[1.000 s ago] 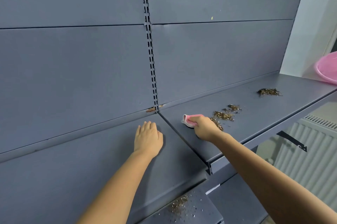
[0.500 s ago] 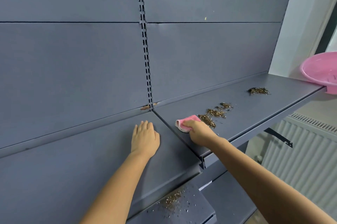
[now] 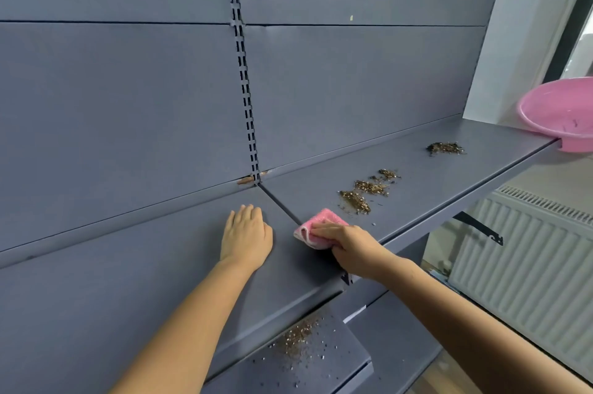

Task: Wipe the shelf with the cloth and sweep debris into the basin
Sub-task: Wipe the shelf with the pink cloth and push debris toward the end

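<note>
A grey-blue metal shelf [image 3: 417,175] runs from left to right. My right hand [image 3: 349,243] presses a folded pink cloth [image 3: 316,228] flat on it, just right of the seam between two shelf boards. Brown debris [image 3: 356,201] lies in small heaps right of the cloth, and a further heap [image 3: 444,148] sits nearer the shelf's right end. A pink plastic basin [image 3: 558,111] stands beyond that end. My left hand [image 3: 247,236] rests flat on the left shelf board, fingers straight, holding nothing.
A lower shelf [image 3: 346,352] below carries more scattered debris [image 3: 296,337]. The slotted upright [image 3: 244,72] divides the back panels. A white radiator [image 3: 526,259] stands low at the right, with a black shelf bracket [image 3: 481,228] in front of it.
My right hand has drawn the cloth back to the left and toward me, away from the debris heaps, to near the seam. The view shifted right, showing more of the basin.
</note>
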Demonstrator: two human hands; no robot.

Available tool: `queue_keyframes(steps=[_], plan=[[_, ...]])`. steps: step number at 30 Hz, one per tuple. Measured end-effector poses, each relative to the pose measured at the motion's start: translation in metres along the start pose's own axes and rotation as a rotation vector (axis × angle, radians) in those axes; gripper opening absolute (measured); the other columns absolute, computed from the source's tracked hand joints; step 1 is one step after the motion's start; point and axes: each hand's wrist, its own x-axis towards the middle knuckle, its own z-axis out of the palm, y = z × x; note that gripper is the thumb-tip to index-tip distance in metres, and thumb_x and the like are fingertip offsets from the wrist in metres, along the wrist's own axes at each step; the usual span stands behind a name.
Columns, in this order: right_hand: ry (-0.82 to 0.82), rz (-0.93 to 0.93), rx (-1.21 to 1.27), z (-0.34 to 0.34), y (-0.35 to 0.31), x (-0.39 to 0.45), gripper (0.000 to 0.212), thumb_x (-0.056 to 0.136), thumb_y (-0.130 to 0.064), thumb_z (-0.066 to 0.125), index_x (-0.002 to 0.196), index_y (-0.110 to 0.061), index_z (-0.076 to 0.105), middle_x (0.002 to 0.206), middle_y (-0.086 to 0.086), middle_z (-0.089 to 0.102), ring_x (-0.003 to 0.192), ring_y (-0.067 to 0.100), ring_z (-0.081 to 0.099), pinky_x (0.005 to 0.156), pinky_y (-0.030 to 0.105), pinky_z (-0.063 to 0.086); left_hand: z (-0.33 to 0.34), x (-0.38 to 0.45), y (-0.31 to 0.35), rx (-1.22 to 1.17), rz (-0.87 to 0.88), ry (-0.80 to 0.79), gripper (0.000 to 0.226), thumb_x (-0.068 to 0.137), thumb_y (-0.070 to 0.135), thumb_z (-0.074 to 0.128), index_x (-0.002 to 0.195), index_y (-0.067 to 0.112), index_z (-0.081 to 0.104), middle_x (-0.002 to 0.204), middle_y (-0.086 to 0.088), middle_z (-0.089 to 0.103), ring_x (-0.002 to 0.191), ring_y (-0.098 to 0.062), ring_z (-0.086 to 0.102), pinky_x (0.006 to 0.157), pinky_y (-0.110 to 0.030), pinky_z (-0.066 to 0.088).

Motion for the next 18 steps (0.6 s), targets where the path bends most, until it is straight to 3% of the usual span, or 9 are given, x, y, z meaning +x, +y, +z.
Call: queue_keyframes(steps=[3,4,6,8,10,13,16,18], plan=[[-0.006,0.048,-0.001,-0.010,0.014,0.003,0.038,0.073,0.016,0.032,0.096,0.000,0.058,0.093,0.000,0.052,0.087,0.017,0.043,0.081,0.020,0.033,-0.001,-0.001,0.000,0.000,-0.001,0.000,0.048,0.101,0.017,0.022,0.147,0.005,0.024,0.159,-0.008,0.020,0.149,-0.020,0.011,0.124,-0.033,0.004],[-0.003,0.067,-0.013,-0.012,0.019,0.005,0.042,0.076,0.015,0.032,0.101,-0.003,0.061,0.096,-0.001,0.054,0.090,0.017,0.045,0.083,0.019,0.034,0.000,-0.001,0.000,0.002,-0.001,-0.001,0.048,0.101,0.017,0.022,0.147,0.005,0.024,0.159,-0.008,0.019,0.150,-0.020,0.011,0.124,-0.033,0.004],[0.015,0.092,-0.033,-0.016,0.031,0.009,0.054,0.079,0.013,0.034,0.120,-0.012,0.060,0.120,0.002,0.061,0.114,0.022,0.051,0.095,0.020,0.036,0.000,-0.001,0.000,0.005,-0.001,-0.001,0.048,0.101,0.017,0.022,0.148,0.006,0.023,0.159,-0.008,0.018,0.150,-0.019,0.011,0.124,-0.033,0.004],[0.022,0.134,-0.063,-0.019,0.040,0.014,0.060,0.082,0.012,0.034,0.132,-0.016,0.052,0.140,0.001,0.051,0.131,0.021,0.044,0.098,0.020,0.033,0.000,-0.001,0.000,0.008,-0.002,0.001,0.048,0.101,0.017,0.022,0.148,0.006,0.023,0.159,-0.007,0.018,0.150,-0.019,0.010,0.123,-0.033,0.003],[0.010,0.172,-0.070,-0.020,0.050,0.018,0.058,0.084,0.009,0.033,0.131,-0.018,0.052,0.139,0.001,0.051,0.130,0.024,0.045,0.089,0.017,0.032,0.000,-0.001,0.000,0.010,-0.001,0.001,0.047,0.101,0.017,0.021,0.147,0.006,0.025,0.159,-0.007,0.019,0.150,-0.019,0.011,0.123,-0.032,0.003],[0.005,0.215,-0.017,-0.022,0.060,0.025,0.048,0.084,-0.005,0.030,0.110,-0.025,0.065,0.126,0.005,0.055,0.115,0.032,0.049,0.090,0.019,0.033,0.001,-0.001,0.000,0.007,-0.013,-0.004,0.048,0.101,0.017,0.021,0.148,0.007,0.023,0.159,-0.007,0.017,0.150,-0.019,0.009,0.123,-0.032,0.002],[0.033,0.272,-0.051,-0.029,0.066,0.033,0.050,0.090,0.002,0.032,0.129,-0.021,0.055,0.139,0.003,0.049,0.126,0.030,0.047,0.093,0.024,0.036,0.000,-0.001,0.000,0.003,-0.017,-0.003,0.048,0.101,0.017,0.021,0.149,0.007,0.022,0.160,-0.007,0.016,0.150,-0.019,0.009,0.123,-0.032,0.002],[0.055,0.262,-0.041,-0.035,0.065,0.036,0.047,0.088,0.007,0.034,0.123,-0.013,0.060,0.138,0.007,0.051,0.128,0.031,0.047,0.091,0.024,0.036,-0.002,-0.002,0.001,0.003,-0.009,-0.007,0.048,0.101,0.017,0.021,0.148,0.006,0.022,0.159,-0.007,0.016,0.150,-0.019,0.008,0.124,-0.032,0.002]])
